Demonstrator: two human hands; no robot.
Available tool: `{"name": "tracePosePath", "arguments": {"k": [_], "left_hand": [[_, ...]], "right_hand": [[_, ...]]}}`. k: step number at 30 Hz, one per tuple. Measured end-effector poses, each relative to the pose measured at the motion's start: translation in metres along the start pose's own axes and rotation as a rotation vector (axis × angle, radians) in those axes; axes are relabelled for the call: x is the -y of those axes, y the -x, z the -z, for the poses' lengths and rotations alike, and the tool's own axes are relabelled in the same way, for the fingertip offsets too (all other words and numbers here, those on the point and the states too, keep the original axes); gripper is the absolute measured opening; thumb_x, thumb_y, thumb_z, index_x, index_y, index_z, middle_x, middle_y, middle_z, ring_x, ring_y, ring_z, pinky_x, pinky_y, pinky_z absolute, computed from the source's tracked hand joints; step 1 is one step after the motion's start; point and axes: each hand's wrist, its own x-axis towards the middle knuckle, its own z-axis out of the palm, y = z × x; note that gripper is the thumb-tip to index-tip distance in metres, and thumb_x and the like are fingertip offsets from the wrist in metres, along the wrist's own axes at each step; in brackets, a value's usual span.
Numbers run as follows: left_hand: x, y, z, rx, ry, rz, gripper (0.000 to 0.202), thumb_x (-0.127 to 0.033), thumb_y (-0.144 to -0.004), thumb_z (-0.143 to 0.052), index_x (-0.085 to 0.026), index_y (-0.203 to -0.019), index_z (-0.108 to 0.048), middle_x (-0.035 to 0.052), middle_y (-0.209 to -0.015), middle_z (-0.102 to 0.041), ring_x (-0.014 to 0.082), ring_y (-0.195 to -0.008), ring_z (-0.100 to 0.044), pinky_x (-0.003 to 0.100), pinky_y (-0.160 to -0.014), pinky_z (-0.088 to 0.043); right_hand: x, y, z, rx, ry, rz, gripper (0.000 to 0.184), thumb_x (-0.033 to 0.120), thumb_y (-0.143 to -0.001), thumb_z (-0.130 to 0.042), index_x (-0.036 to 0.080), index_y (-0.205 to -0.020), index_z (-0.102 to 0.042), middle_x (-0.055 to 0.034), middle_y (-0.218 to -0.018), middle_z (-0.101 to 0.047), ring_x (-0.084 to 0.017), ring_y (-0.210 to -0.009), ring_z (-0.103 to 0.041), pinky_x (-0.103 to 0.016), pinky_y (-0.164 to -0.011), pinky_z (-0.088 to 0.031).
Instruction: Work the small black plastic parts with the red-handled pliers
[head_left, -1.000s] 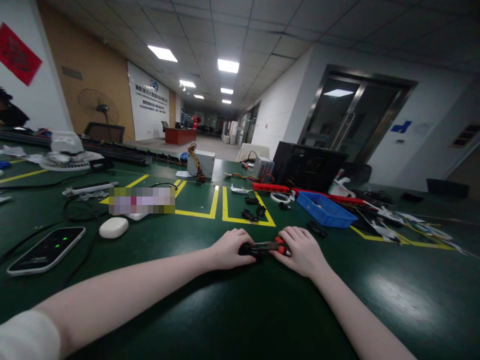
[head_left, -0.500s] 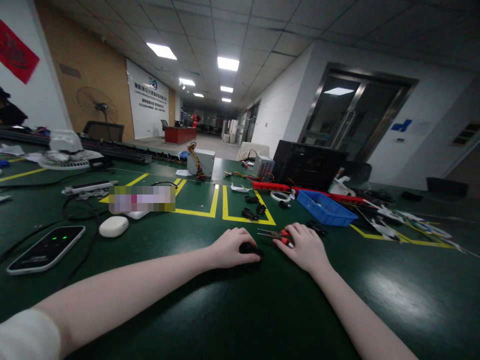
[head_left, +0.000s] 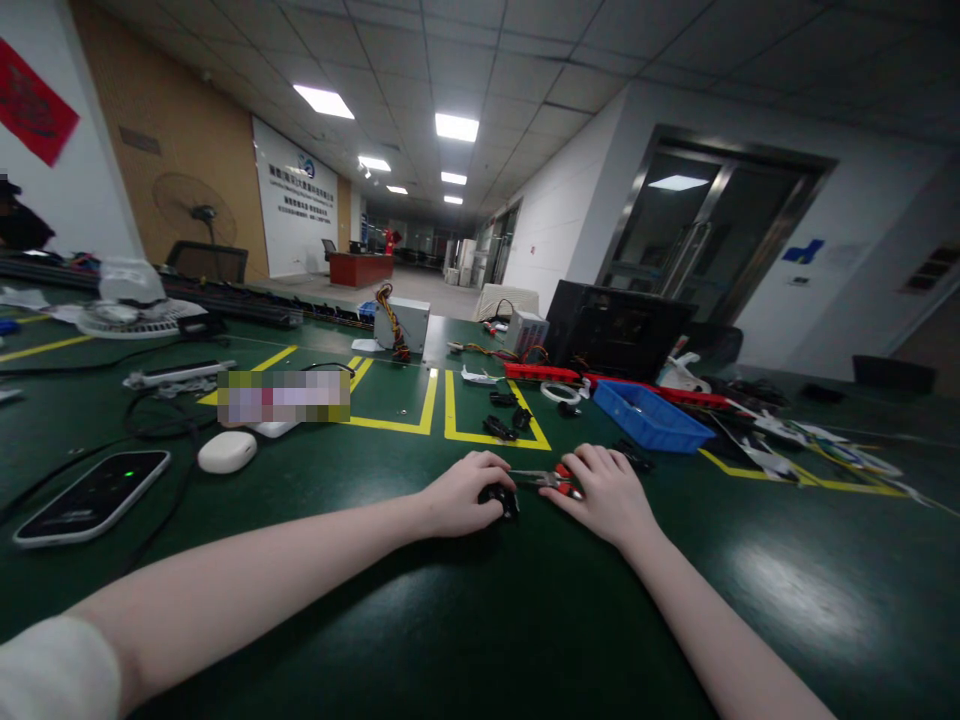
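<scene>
My left hand (head_left: 463,492) rests on the green table (head_left: 480,620) with its fingers curled round a small black part (head_left: 501,497). My right hand (head_left: 604,494) grips red-handled pliers (head_left: 547,481), whose metal jaws point left toward the black part and nearly touch it. Both forearms stretch across the table from the near edge.
Beyond my hands lie several small black parts (head_left: 501,428) in a yellow-taped square, and a blue tray (head_left: 646,415). At left are a white oval case (head_left: 226,451), a black device with a green light (head_left: 90,497) and cables. A black computer case (head_left: 611,333) and a power supply (head_left: 403,326) stand farther back.
The pliers, lifted away from the black part half a second ago, have come back left toward it. My left hand shifted slightly and keeps hold of the part.
</scene>
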Motion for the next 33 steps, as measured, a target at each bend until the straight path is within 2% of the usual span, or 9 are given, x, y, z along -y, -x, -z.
{"name": "tracePosePath", "arguments": {"k": [4,6,9,14,17,20,23,28,33], "left_hand": [[-0.005,0.0,0.003,0.045,-0.019,0.008,0.027,-0.014,-0.085,-0.053,-0.018,-0.107,-0.067,0.0095,-0.127,-0.057,0.025,-0.118,-0.053,0.04,-0.107,-0.041],[-0.006,0.001,0.003,0.047,-0.031,-0.007,0.021,-0.025,-0.087,-0.057,-0.018,-0.106,-0.066,0.0091,-0.123,-0.06,0.025,-0.114,-0.056,0.04,-0.103,-0.044],[-0.007,0.002,0.002,0.043,-0.034,-0.037,0.031,-0.04,-0.082,-0.069,-0.018,-0.104,-0.066,0.0091,-0.12,-0.061,0.0253,-0.108,-0.059,0.038,-0.097,-0.048],[-0.005,0.004,0.001,0.036,-0.034,-0.044,0.026,-0.03,-0.083,-0.068,-0.018,-0.106,-0.064,0.0104,-0.125,-0.058,0.0251,-0.112,-0.057,0.039,-0.098,-0.047],[-0.004,0.004,0.002,0.003,-0.067,-0.018,0.023,-0.027,-0.084,-0.066,-0.019,-0.105,-0.065,0.0106,-0.129,-0.056,0.0275,-0.119,-0.052,0.044,-0.102,-0.043],[-0.001,0.003,0.002,-0.013,-0.105,0.02,0.02,-0.029,-0.085,-0.065,-0.021,-0.103,-0.067,0.0074,-0.132,-0.057,0.0298,-0.123,-0.048,0.051,-0.105,-0.037],[0.003,0.002,0.0,-0.037,-0.119,0.042,0.017,-0.027,-0.086,-0.063,-0.022,-0.101,-0.068,0.0059,-0.131,-0.058,0.0297,-0.122,-0.048,0.054,-0.104,-0.036],[0.008,0.001,-0.003,-0.059,0.003,0.02,0.016,-0.018,-0.084,-0.063,-0.019,-0.098,-0.07,0.0096,-0.128,-0.057,0.0249,-0.118,-0.054,0.041,-0.104,-0.043],[0.009,0.0,0.0,-0.064,0.099,0.038,0.017,-0.017,-0.084,-0.063,-0.018,-0.098,-0.071,0.0096,-0.129,-0.059,0.0228,-0.117,-0.058,0.039,-0.106,-0.042]], "right_hand": [[-0.002,0.0,-0.004,0.076,-0.088,-0.051,0.043,0.059,-0.089,-0.047,0.019,-0.093,-0.063,-0.0094,-0.094,-0.06,-0.024,-0.089,-0.055,-0.038,-0.08,-0.04],[-0.003,0.0,-0.004,0.135,-0.176,-0.054,0.04,0.057,-0.09,-0.046,0.021,-0.093,-0.063,-0.0077,-0.095,-0.061,-0.022,-0.086,-0.056,-0.036,-0.076,-0.042],[-0.008,0.001,-0.002,0.196,-0.283,-0.047,0.039,0.057,-0.089,-0.048,0.023,-0.101,-0.063,-0.0075,-0.102,-0.062,-0.022,-0.088,-0.058,-0.036,-0.076,-0.044],[-0.03,0.008,0.0,0.302,-0.364,-0.167,0.059,0.064,-0.078,-0.059,0.023,-0.12,-0.06,-0.011,-0.115,-0.062,-0.027,-0.098,-0.061,-0.041,-0.082,-0.047],[-0.047,0.013,-0.001,0.385,-0.509,-0.227,0.062,0.061,-0.076,-0.062,0.022,-0.124,-0.06,-0.0119,-0.119,-0.06,-0.028,-0.105,-0.061,-0.04,-0.086,-0.048],[-0.056,0.016,-0.002,0.436,-0.6,-0.231,0.066,0.057,-0.073,-0.067,0.021,-0.128,-0.058,-0.0126,-0.122,-0.06,-0.03,-0.108,-0.06,-0.04,-0.087,-0.048],[-0.055,0.015,-0.001,0.448,-0.571,-0.265,0.063,0.054,-0.071,-0.069,0.02,-0.123,-0.059,-0.0125,-0.119,-0.062,-0.029,-0.106,-0.061,-0.038,-0.085,-0.049],[-0.048,0.012,0.003,0.394,-0.312,-0.238,0.045,0.045,-0.069,-0.066,0.021,-0.107,-0.062,-0.0091,-0.103,-0.065,-0.025,-0.089,-0.063,-0.035,-0.075,-0.046],[-0.052,0.014,-0.003,0.306,-0.102,-0.177,0.038,0.038,-0.073,-0.059,0.02,-0.107,-0.06,-0.0101,-0.101,-0.063,-0.026,-0.087,-0.06,-0.036,-0.073,-0.04]]}}
